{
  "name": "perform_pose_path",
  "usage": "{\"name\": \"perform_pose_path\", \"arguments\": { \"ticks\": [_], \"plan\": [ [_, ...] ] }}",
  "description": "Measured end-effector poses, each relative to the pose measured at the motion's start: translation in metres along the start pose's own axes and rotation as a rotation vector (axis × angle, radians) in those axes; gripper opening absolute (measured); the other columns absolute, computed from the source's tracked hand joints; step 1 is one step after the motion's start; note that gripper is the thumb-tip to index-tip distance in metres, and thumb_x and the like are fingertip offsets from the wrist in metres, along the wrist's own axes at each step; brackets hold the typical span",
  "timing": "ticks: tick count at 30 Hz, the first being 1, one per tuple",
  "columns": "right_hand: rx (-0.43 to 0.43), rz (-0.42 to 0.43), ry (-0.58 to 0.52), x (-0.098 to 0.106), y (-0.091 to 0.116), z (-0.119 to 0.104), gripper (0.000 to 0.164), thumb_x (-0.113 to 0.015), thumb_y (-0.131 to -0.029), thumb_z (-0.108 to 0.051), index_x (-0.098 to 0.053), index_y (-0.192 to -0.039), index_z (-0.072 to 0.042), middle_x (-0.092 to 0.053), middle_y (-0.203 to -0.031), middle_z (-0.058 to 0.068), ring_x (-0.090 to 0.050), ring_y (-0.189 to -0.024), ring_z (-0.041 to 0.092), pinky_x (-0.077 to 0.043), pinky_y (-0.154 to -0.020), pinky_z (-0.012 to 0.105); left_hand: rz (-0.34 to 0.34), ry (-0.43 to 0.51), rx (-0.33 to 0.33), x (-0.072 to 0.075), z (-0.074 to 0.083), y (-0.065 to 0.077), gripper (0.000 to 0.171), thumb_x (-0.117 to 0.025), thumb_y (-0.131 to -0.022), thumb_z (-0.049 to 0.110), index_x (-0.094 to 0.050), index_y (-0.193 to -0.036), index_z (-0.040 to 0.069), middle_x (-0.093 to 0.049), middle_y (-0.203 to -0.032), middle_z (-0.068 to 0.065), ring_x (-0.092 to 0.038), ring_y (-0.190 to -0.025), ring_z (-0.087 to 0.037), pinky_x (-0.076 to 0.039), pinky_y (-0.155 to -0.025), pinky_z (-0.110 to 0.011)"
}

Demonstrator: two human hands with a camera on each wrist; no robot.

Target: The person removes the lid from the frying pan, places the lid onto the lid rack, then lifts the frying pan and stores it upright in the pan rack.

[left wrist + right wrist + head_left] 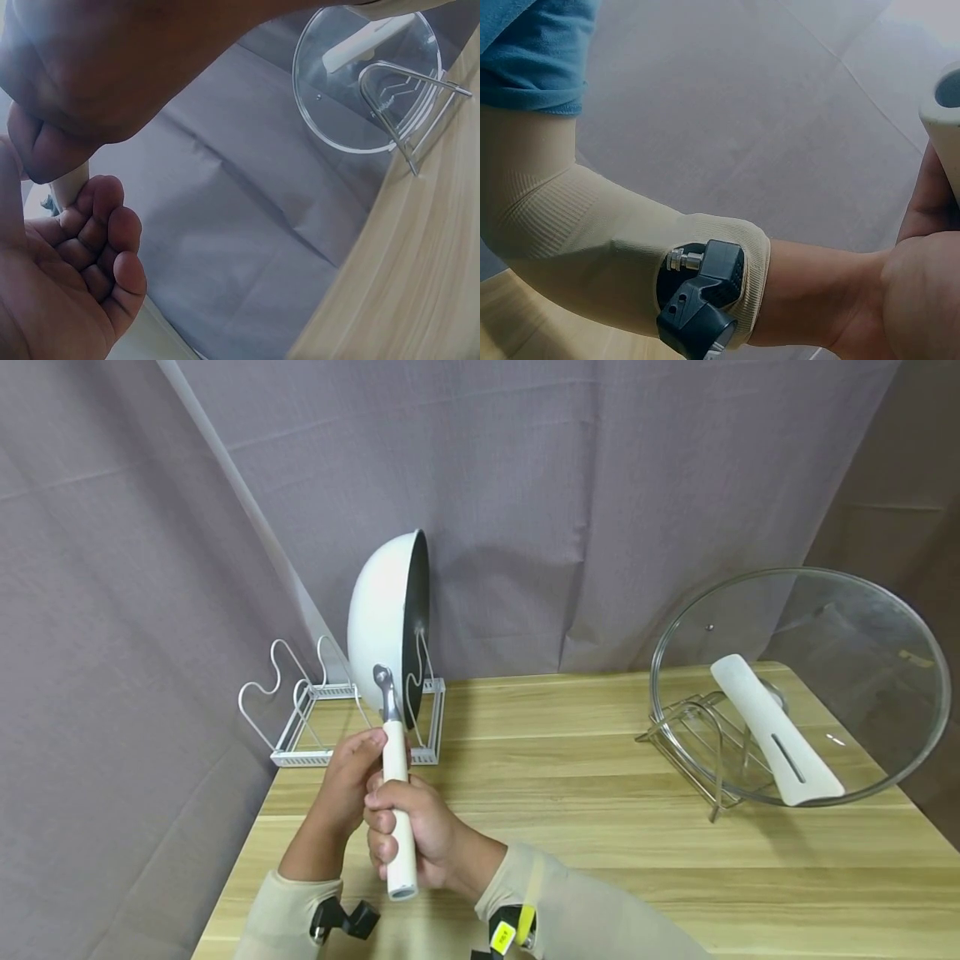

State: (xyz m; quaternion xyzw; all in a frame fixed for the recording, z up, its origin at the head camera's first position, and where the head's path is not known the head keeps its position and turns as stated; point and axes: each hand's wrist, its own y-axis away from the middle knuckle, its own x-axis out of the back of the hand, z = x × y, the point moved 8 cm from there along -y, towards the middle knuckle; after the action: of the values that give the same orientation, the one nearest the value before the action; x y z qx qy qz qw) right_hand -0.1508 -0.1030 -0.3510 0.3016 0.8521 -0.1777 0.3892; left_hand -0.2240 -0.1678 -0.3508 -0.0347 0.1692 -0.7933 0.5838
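A white wok (377,610) with a dark inside stands tilted on its side, over the right part of a white wire rack (281,758). Its pale handle (397,752) points toward me. The right hand (416,827) grips this handle around its lower half, thumb across the top. Just above it, the left hand (352,781) holds the handle close to the metal joint, its thumb along the side. Curled fingers of the left hand (82,255) show by the handle (71,184) in the left wrist view. In the right wrist view the handle's hollow end (945,112) appears beside the right hand (926,285).
At the right, a large glass lid (862,652) with a white slotted grip (776,731) leans on a small metal stand (693,768). Everything sits on a wooden table (555,785), with grey cloth (517,510) hanging behind and at the left.
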Motion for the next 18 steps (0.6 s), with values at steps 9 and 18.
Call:
{"name": "perform_pose_path", "arguments": {
  "ticks": [9, 18],
  "plan": [
    [0.002, 0.019, 0.023, 0.0059, -0.0001, 0.0023, 0.012, -0.047, -0.092, -0.011, -0.044, -0.087, -0.022, -0.045, -0.054, -0.012, -0.053, -0.041, 0.001, -0.048, -0.040, 0.021, 0.013, 0.003, 0.015, 0.0014, -0.0055, 0.0019, 0.037, -0.042, -0.105, 0.012, -0.076, -0.091, 0.014, -0.068, -0.077, 0.001, -0.058, -0.065, -0.007, -0.049, -0.059, -0.021],
    [-0.014, 0.013, 0.025, 0.0084, 0.0017, 0.0046, 0.012, -0.047, -0.093, -0.012, -0.044, -0.088, -0.022, -0.047, -0.054, -0.012, -0.053, -0.041, 0.001, -0.048, -0.041, 0.022, 0.019, 0.005, 0.028, 0.0015, -0.0083, 0.0031, 0.038, -0.042, -0.105, 0.012, -0.077, -0.091, 0.016, -0.069, -0.079, 0.002, -0.058, -0.065, -0.007, -0.049, -0.058, -0.020]
  ]
}}
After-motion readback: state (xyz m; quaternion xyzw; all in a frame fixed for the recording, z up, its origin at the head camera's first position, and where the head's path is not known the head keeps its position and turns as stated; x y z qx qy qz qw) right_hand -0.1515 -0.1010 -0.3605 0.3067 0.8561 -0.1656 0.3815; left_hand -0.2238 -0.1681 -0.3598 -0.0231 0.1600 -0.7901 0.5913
